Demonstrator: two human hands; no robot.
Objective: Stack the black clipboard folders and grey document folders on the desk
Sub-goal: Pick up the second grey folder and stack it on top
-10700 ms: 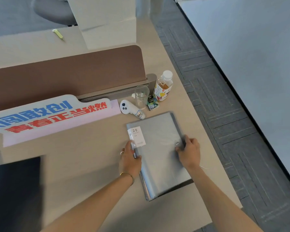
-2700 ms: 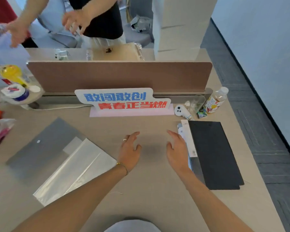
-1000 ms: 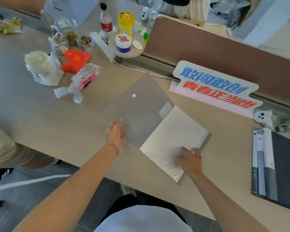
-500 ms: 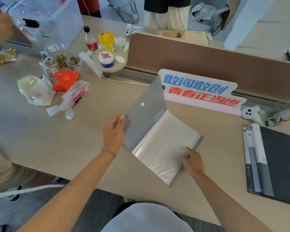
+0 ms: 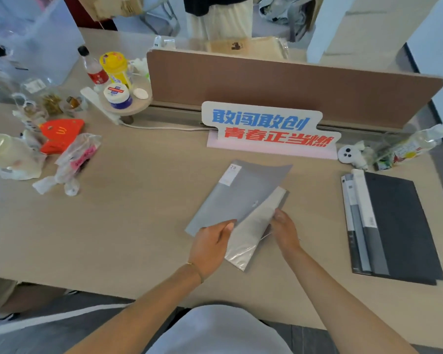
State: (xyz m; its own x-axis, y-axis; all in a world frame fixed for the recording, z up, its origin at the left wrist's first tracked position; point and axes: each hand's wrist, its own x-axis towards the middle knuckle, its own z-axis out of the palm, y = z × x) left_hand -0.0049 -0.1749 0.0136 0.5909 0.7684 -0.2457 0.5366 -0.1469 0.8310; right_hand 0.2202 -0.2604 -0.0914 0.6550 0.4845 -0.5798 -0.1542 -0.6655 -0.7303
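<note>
The grey folder (image 5: 243, 200) was open but now its cover is down, both hands (image 5: 210, 247) grasping it, ready for the pile (image 5: 399, 226) on the right

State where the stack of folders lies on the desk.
In the head view, the stack lies flat at the desk's right end, right of both hands, just in front of the white controller.

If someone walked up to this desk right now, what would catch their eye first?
Probably the white cut-out sign with bold blue and red characters, leaning on the brown desk divider at the back. Next, the translucent grey plastic document folder mid-desk, its cover almost closed, with the left hand and right hand on its near edge. A stack topped by a black folder lies to the right.
</note>
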